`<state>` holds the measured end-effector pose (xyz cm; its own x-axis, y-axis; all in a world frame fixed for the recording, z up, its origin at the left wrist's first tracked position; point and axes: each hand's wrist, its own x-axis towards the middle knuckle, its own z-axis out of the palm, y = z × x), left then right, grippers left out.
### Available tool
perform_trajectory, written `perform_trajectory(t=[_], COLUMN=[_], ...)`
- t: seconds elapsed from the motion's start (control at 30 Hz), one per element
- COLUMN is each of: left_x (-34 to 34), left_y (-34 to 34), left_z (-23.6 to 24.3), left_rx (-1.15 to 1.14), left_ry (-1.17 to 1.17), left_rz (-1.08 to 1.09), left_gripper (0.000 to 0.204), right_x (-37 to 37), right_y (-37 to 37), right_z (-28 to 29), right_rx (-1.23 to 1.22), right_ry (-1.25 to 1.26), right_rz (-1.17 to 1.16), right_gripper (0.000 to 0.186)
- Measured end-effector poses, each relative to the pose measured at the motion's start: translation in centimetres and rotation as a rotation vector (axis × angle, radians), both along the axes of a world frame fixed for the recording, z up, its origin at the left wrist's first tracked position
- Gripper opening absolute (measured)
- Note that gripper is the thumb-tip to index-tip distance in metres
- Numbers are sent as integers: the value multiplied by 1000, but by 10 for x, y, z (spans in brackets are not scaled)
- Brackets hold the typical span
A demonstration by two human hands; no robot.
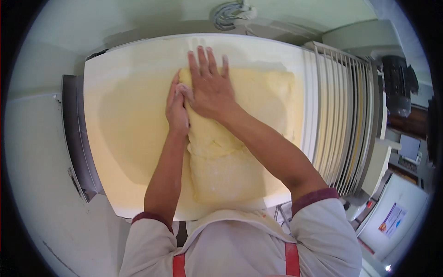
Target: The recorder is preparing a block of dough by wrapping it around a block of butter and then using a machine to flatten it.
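Observation:
A large, thick slab of pale yellow dough [230, 175] lies on a white work surface [129, 106]. My right hand [212, 90] presses flat on the dough's far left part, fingers stretched toward the far edge. Against the dough's left side stands my left hand [177, 108], on edge, its palm turned to the dough and its thumb over the top, close to the right hand. Its fingers lie straight along the side rather than wrapped round it. A crease crosses the dough below my hands, and its near part looks lightly floured.
At the right side of the table stands a slatted metal rack [344, 120]. Beyond it are a dark motor-like device [397, 85] and a white box with a label [392, 221]. A dark metal panel [76, 134] runs along the left edge. Coiled grey cable [226, 16] lies behind the table.

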<state>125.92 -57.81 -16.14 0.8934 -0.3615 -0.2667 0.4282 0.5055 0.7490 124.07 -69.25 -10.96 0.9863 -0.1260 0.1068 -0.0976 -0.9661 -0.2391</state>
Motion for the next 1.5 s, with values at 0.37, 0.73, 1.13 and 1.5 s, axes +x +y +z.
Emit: perform_trajectory(t=[0.37,0.73,1.13,1.5], left_x=[-10,-10,-13,-107], left_y=[-10,-4,-7,101], left_z=[7,-3,-10,20], left_rx=[376,413,408,825], left_ry=[-334,-366,-405,-297], left_rz=[-77,-60,-32,-231], left_gripper=[62,59,56,53], right_x=[-48,-69,-101,-221], right_y=[-67,-105,-148,-135], right_z=[1,-6,-6,-14], right_rx=[-118,-136,-202,426], right_ry=[52,78,124,-139], right_rz=[-146,-255,-344,-442], right_gripper=[86,86,84,83])
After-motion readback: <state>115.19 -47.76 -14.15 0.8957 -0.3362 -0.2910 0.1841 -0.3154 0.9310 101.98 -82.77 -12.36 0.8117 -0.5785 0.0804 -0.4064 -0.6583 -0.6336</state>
